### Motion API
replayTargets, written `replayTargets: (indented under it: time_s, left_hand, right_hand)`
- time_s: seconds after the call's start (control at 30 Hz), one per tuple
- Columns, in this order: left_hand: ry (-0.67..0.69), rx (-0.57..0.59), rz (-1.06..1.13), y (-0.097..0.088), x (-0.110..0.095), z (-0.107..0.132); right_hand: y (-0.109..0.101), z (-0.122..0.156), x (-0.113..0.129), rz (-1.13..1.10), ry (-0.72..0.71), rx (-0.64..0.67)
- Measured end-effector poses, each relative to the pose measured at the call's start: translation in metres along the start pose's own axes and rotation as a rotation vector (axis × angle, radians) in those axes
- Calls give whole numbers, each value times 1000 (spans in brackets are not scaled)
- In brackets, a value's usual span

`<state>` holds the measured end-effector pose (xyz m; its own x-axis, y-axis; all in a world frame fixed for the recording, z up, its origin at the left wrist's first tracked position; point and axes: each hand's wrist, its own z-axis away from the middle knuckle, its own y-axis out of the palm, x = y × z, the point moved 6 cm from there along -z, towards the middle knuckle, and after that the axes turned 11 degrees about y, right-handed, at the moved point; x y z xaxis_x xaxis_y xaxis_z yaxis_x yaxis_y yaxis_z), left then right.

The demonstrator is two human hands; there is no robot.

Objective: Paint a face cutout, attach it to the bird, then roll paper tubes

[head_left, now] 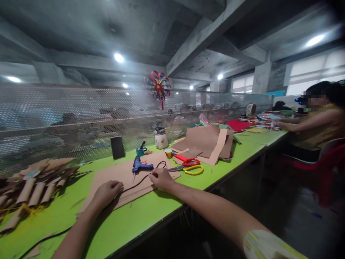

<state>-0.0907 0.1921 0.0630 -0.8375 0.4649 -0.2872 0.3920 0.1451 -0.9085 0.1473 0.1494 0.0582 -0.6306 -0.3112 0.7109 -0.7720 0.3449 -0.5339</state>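
Observation:
My left hand (107, 192) rests curled on a brown cardboard sheet (126, 172) on the green table (151, 212), closed over the black cord (134, 186) of a blue glue gun (140, 166). My right hand (161, 178) lies further right on the same sheet, fingers pinched on that cord near its loop. The glue gun stands just beyond my hands. Red and yellow scissors (190, 166) lie to the right of my right hand.
Rolled cardboard pieces (32, 190) pile at the left. More brown sheets (207, 142), a tape roll (168, 152), a white jar (161, 138) and a dark phone (117, 147) stand behind. A perforated metal screen (81, 115) backs the table. Another person (315, 118) sits at right.

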Motion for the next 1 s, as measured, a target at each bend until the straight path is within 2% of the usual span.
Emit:
replayTargets:
  time_s: [0.27,0.5,0.63,0.7,0.77,0.9,1.0]
  left_hand:
    - [-5,4,40,7,12,-1]
    - [7,43,90,6,-3,2]
    - [39,94,80,9,-7,1]
    - [36,102,69,11,-7,-1]
    - [27,95,65,13,-8,-1]
    - [30,94,57,19,-11,-1]
    - [59,100,19,25,-10,-3]
  right_hand:
    - [-2,1,1,-39,-12,6]
    - [-6,0,1,-76,23,-24]
    - [-26,-17,1,-68,42,-64]
    - [-52,-33,-7,-32,53,-111]
    - [-92,-52,-25,31,91,-186]
    - [-199,-76,-86,221,267,-362]
    - [-284,-72,-133,369,453,-529]
